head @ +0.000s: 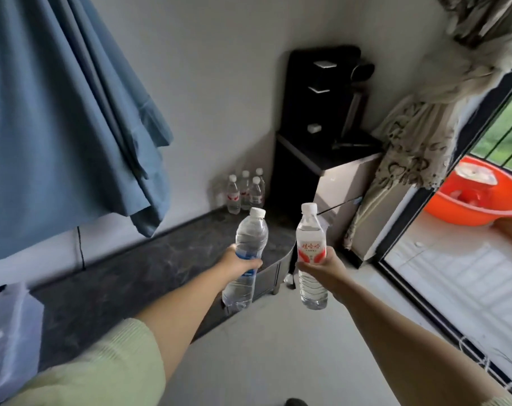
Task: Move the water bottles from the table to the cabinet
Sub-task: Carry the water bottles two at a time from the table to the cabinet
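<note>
My left hand (239, 263) grips a clear blue-labelled water bottle (250, 235) around its middle, tilted slightly right, above the near end of the cabinet's dark marble top (137, 271). Beside it my right hand (322, 266) holds a red-labelled water bottle (310, 230) upright over the floor, just past the cabinet's rounded end. Both have white caps. Several more water bottles (246, 191) stand grouped at the far end of the cabinet top against the wall.
A black water dispenser (322, 112) stands in the corner behind the cabinet. A blue curtain (58, 112) hangs at the left. A patterned curtain (418, 136) and a sliding glass door (453, 177) are at the right, with an orange basin (477, 197) outside. A plastic box (5, 332) sits near left.
</note>
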Tool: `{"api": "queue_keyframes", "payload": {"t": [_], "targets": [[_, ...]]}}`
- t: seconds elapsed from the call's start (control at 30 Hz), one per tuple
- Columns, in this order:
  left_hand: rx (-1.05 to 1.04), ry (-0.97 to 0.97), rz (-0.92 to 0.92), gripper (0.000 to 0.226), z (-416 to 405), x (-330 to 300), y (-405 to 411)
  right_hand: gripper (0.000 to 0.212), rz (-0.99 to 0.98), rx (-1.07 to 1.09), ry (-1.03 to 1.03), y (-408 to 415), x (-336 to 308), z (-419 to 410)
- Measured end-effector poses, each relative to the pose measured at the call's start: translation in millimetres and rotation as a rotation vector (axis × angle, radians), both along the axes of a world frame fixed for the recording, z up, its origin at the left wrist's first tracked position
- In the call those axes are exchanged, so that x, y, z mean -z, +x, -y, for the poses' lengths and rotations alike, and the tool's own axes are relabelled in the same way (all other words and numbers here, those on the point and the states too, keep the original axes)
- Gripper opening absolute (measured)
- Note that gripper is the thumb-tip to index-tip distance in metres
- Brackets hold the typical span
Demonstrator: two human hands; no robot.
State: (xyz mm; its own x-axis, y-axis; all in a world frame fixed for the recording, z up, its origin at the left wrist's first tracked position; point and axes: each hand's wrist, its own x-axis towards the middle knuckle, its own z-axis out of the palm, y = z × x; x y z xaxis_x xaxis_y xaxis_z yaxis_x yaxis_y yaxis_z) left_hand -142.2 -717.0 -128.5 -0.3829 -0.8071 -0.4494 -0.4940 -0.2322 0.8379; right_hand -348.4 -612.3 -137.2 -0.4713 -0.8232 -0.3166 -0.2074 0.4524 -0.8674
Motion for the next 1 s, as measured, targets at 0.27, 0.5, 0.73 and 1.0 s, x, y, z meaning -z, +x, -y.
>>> {"api": "queue_keyframes", "payload": {"t": [0.27, 0.5, 0.73, 1.0], "targets": [[-0.04, 0.02, 0.055, 0.043, 120.2, 28.7, -50.2, 0.057, 0.013, -0.004, 0.056, -59.5, 34.5, 147.1], [-0.214, 0.019, 0.128, 0.049, 226.6, 44.4, -108.2, 0.069, 0.041, -0.087, 0.1, -139.5, 58.7, 279.0], [-0.299, 0.115, 0.088, 0.039, 297.4, 90.8, -146.9, 0.067, 0.036, -0.091, 0.126, -166.8, 104.3, 366.6], [-0.463, 0.152, -0.055, 0.054, 370.5, 184.8, -175.5, 0.061, 0.021, -0.027, 0.076, -166.6, 190.4, 451.0]]}}
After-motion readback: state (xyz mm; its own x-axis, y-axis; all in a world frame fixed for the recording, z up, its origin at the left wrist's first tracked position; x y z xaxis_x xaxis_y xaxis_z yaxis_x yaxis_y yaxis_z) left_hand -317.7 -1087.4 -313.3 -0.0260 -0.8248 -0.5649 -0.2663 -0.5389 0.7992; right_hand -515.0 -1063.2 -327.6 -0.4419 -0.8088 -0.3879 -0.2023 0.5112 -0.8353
